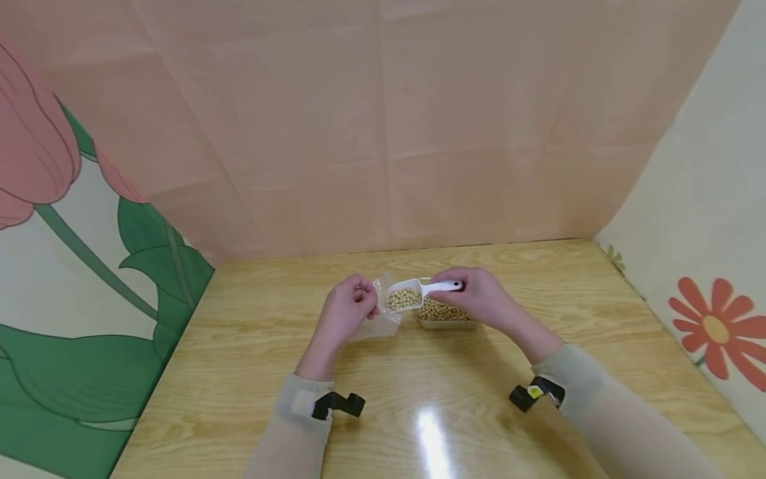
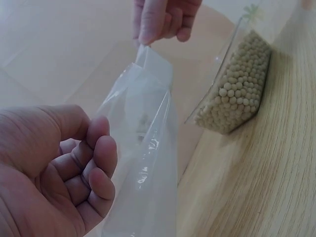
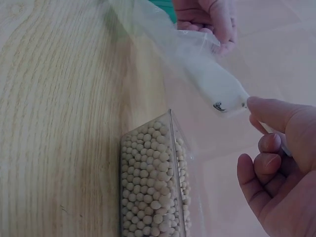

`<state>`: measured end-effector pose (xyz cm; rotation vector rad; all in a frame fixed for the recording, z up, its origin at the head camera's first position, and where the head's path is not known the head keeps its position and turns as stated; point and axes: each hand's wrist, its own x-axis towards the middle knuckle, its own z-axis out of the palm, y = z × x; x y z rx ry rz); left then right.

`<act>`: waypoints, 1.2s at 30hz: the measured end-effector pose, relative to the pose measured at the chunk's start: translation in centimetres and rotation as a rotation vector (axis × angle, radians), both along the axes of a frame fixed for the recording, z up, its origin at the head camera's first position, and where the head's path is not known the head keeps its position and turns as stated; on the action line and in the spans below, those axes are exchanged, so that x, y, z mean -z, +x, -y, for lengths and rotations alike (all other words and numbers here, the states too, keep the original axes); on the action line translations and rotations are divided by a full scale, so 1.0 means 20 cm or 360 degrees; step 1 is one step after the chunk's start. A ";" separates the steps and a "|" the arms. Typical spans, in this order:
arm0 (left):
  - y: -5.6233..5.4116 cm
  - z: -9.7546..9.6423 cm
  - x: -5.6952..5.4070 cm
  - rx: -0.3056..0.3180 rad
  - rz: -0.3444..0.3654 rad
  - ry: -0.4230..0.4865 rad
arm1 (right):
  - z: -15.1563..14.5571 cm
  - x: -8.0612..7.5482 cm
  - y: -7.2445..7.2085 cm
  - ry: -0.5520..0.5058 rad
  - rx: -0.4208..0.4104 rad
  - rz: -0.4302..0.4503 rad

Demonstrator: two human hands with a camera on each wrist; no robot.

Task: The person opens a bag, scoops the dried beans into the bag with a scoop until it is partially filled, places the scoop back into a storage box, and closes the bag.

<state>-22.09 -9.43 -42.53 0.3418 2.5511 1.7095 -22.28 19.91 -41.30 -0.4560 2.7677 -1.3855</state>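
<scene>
My left hand (image 1: 349, 304) pinches the edge of a clear plastic bag (image 1: 383, 325), which hangs below the fingers. A white scoop (image 1: 437, 288), gripped by its handle in my right hand (image 1: 483, 297), holds pale round soybeans (image 1: 403, 299). The scoop's front end is inside the bag's mouth, as the left wrist view shows through the film (image 2: 148, 182). Beneath the right hand stands a clear rectangular container (image 1: 450, 324) full of the same beans (image 3: 148, 182). In the head view that hand partly covers it.
Everything is over a wood-grain table (image 1: 251, 372). A pinkish sheet (image 1: 383, 133) hangs behind its far edge. Flower-printed panels (image 1: 688, 233) flank the table on both sides. A black wrist camera (image 1: 338, 403) is strapped to each sleeve.
</scene>
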 end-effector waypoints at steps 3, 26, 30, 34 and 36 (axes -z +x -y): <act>0.00 0.00 0.01 -0.0009 -0.0008 -0.0001 | 0.01 -0.02 0.01 0.0031 -0.0028 -0.0037; 0.00 0.00 -0.01 -0.0049 -0.0011 0.0003 | 0.01 -0.04 0.02 0.0261 -0.0047 -0.0312; -0.01 0.00 0.00 -0.0070 -0.0026 -0.0012 | 0.01 -0.04 0.02 0.0201 -0.0048 -0.0253; -0.01 0.00 0.01 -0.0062 -0.0010 -0.0017 | 0.00 -0.02 0.02 0.0064 -0.0016 -0.0092; -0.01 0.00 0.01 -0.0048 -0.0008 -0.0006 | -0.01 -0.01 0.03 0.0001 0.0015 -0.0039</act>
